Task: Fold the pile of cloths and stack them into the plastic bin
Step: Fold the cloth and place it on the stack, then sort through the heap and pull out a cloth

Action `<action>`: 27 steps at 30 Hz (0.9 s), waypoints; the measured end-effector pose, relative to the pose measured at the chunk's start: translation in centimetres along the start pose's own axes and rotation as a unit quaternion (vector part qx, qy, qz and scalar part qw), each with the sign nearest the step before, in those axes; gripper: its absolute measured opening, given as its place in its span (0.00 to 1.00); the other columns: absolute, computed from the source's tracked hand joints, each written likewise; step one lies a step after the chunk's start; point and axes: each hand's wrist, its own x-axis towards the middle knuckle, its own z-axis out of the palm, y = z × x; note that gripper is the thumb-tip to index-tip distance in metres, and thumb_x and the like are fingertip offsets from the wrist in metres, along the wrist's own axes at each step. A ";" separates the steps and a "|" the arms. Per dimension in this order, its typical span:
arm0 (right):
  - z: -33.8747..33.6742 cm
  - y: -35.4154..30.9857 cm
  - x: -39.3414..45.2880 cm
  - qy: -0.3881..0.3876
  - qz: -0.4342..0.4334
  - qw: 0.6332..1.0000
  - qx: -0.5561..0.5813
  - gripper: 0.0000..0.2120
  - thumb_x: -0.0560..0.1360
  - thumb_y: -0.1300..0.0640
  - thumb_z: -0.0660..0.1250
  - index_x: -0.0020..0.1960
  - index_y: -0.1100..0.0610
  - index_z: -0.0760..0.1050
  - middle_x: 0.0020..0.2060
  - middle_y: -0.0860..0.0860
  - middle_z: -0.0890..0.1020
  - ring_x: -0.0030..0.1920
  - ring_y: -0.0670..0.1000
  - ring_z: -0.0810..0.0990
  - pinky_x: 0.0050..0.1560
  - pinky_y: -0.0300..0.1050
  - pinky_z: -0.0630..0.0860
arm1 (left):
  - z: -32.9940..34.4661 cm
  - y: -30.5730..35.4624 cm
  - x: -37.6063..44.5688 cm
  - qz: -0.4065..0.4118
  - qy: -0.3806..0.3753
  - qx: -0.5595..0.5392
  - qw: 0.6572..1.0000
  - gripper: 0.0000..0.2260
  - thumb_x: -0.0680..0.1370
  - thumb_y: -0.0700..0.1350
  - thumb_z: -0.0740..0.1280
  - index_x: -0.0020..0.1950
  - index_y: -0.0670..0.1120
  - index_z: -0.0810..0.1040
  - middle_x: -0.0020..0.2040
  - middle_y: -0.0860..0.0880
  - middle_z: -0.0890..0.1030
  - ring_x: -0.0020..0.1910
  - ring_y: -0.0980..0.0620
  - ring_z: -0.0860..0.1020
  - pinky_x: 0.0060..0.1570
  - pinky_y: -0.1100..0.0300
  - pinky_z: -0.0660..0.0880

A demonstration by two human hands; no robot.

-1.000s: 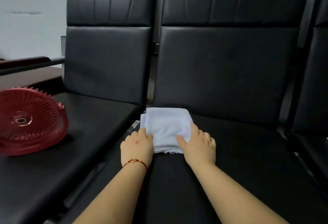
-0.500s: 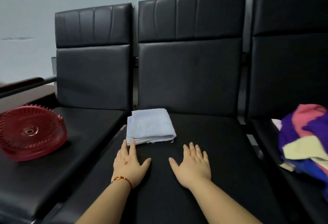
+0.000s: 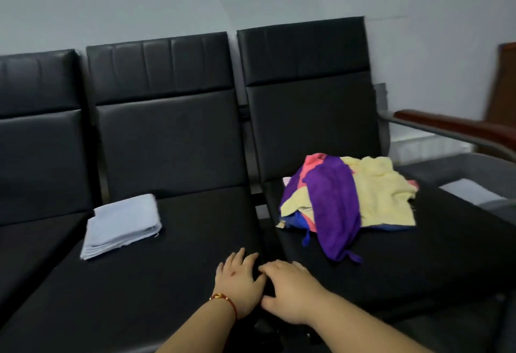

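A folded pale blue cloth (image 3: pixel 122 224) lies at the back left of the middle black seat (image 3: pixel 167 283). On the right seat (image 3: pixel 418 255) sits a loose pile of cloths (image 3: pixel 349 201) in purple, yellow, pink and blue. My left hand (image 3: pixel 240 283), with a red bracelet at the wrist, lies flat with spread fingers near the middle seat's right edge. My right hand (image 3: pixel 290 291) hovers beside it over the gap between the seats, fingers relaxed. Both hands hold nothing. No plastic bin shows.
Three black padded seats stand in a row against a pale wall. A wooden armrest on a metal bar (image 3: pixel 452 129) runs along the right end. A grey surface (image 3: pixel 474 185) lies beyond it.
Both hands let go of the folded blue cloth and moved right toward the gap between the seats. The view swung right; the cloth pile came fully into view and the red fan left it.
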 end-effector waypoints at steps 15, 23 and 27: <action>-3.1 13.7 -2.6 0.195 0.198 0.955 0.101 0.21 0.77 0.61 0.59 0.69 0.48 0.69 0.66 0.46 0.71 0.67 0.49 0.68 0.65 0.43 0.65 | 5.1 14.7 5.7 0.099 0.048 0.016 0.994 0.15 0.80 0.54 0.57 0.64 0.50 0.68 0.64 0.48 0.68 0.63 0.47 0.67 0.61 0.55 0.66; -2.9 12.0 -1.3 0.233 0.209 0.946 0.081 0.16 0.78 0.59 0.58 0.66 0.51 0.67 0.64 0.49 0.71 0.63 0.51 0.70 0.61 0.44 0.66 | 3.1 12.7 5.8 0.214 0.075 -0.117 0.967 0.05 0.80 0.48 0.61 0.52 0.47 0.73 0.48 0.53 0.71 0.45 0.55 0.71 0.45 0.64 0.65; -2.6 10.7 -0.3 0.268 0.198 0.937 0.100 0.13 0.78 0.58 0.58 0.62 0.53 0.69 0.61 0.50 0.72 0.62 0.54 0.71 0.57 0.45 0.67 | 0.5 11.8 5.0 0.210 0.110 -0.161 0.958 0.09 0.80 0.47 0.61 0.41 0.51 0.67 0.37 0.56 0.71 0.38 0.57 0.70 0.36 0.66 0.62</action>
